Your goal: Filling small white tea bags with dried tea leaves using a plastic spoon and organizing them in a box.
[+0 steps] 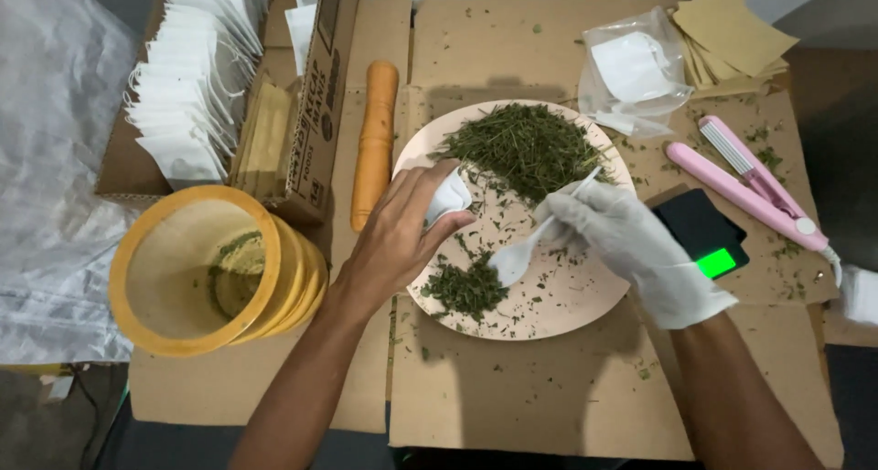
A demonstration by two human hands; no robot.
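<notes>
My bare left hand (402, 232) pinches a small white paper sachet (450, 196) over the left side of a round pale plate (585, 315). My right hand (631, 241), in a white glove, grips a white plastic spoon (514, 258) whose bowl rests on the plate next to a small heap of dried green herb (466, 289). A larger pile of the same herb (526, 148) lies on the plate's far half.
Cardboard sheets (512, 388) cover the work surface. A yellow tub (197, 269) lies at left, beside a box of white sachets (187, 95). An orange roll (375, 141), a clear bag (636, 72), tan paper squares (732, 36), a pink sealing iron (750, 186) and a black scale (704, 232) surround the plate.
</notes>
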